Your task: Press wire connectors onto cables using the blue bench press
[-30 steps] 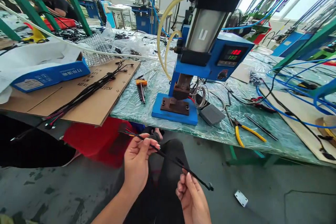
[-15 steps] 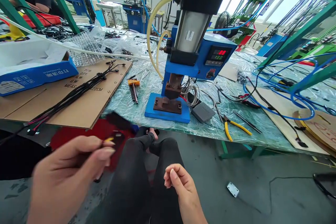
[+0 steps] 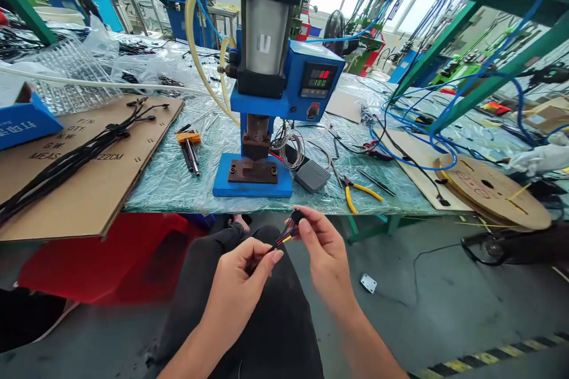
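Note:
Above my lap, my left hand [image 3: 246,275] pinches a bundle of thin wires [image 3: 284,238], black, red and one yellow. The wires run up to a small black connector [image 3: 297,217], which my right hand [image 3: 324,249] grips between thumb and fingers. Both hands are just in front of the table edge, below the blue press [image 3: 253,174] with its brown metal die. Where the rest of the wire harness goes below my left hand is hidden.
Black cable harnesses [image 3: 80,157] lie on cardboard [image 3: 89,201] at the left. Right of the press are a grey pedal box [image 3: 312,174], yellow-handled pliers [image 3: 355,192] and a cardboard reel [image 3: 493,189]. A red chair or bin [image 3: 102,266] stands under the table's left side.
The view has swung to the right. My left hand has come in to the middle with the wires, and my right hand has risen and taken hold of the connector.

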Demonstrator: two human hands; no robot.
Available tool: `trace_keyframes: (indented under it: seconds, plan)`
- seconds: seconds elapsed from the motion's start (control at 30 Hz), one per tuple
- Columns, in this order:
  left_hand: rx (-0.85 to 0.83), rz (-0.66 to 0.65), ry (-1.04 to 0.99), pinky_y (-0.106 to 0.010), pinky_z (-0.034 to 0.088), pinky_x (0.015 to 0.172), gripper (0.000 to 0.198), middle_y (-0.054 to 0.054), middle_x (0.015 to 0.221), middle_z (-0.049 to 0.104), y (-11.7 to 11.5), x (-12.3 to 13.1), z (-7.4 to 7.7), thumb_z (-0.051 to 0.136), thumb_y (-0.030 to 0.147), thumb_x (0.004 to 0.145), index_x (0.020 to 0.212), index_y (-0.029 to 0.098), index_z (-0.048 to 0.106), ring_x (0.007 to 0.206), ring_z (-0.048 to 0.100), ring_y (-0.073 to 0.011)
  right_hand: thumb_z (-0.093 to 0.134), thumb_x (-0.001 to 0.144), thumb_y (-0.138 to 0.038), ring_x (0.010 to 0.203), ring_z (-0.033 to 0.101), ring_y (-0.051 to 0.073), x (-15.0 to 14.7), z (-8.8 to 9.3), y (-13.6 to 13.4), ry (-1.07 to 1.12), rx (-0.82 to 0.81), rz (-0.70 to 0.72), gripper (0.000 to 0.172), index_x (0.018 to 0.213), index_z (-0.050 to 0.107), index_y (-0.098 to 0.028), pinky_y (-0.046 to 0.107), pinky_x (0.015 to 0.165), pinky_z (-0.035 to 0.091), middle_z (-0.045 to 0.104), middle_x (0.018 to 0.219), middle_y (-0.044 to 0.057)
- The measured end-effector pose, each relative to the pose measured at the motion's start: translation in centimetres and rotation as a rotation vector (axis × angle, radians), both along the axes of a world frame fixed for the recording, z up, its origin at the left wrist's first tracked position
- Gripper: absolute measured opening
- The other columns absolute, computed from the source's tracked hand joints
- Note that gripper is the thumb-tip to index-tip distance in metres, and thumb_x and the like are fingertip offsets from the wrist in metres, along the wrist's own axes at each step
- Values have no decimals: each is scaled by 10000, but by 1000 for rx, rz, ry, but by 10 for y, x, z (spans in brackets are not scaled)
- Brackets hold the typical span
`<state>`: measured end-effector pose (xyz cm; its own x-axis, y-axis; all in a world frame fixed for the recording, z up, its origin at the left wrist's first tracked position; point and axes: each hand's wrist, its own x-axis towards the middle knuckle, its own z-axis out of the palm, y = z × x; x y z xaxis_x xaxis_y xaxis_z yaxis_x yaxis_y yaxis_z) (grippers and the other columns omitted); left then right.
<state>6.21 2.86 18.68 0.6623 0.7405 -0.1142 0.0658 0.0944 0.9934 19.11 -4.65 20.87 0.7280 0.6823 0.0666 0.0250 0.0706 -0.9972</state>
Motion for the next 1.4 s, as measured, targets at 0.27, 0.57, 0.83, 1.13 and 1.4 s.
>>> trace_keyframes:
  seconds: [0.27,0.57,0.83,1.13,1.4]
  plan:
    - [255,-114,-473,-201,396,548,176,21,728,595,2,31,34,588,275,935,1074,256,694,581,489,-82,633,938,-338,889,656,138,6,70,-5,-262,261,-102,189,1100,730,-351,259,778,532,724,998,-4]
    - [-264,67,-386,-192,417,549,222,30,655,557,-8,27,-20,599,393,929,870,185,651,547,510,-66,567,966,-368,954,665,156,13,30,2,-215,-87,143,297,1250,637,-316,313,890,533,711,1119,20]
    - [-513,194,-318,-178,313,417,324,56,644,486,-12,-2,-45,664,484,861,900,164,629,445,416,-39,563,944,-311,958,672,182,-3,-6,15,-165,-228,243,268,1177,672,-238,354,927,521,723,1081,47]
    - [-530,164,-296,-168,288,381,329,63,645,484,-17,-6,-42,657,487,864,952,172,616,416,392,-31,561,943,-326,1014,659,189,-11,-10,20,-134,-195,248,323,1239,680,-273,354,943,513,709,1165,38]
    - [-383,144,-241,-199,424,443,334,52,650,539,-20,-6,-41,667,452,862,1035,171,614,465,500,-70,600,911,-289,808,648,149,-10,-7,22,-171,-233,173,275,1155,718,-241,268,748,527,718,908,14]
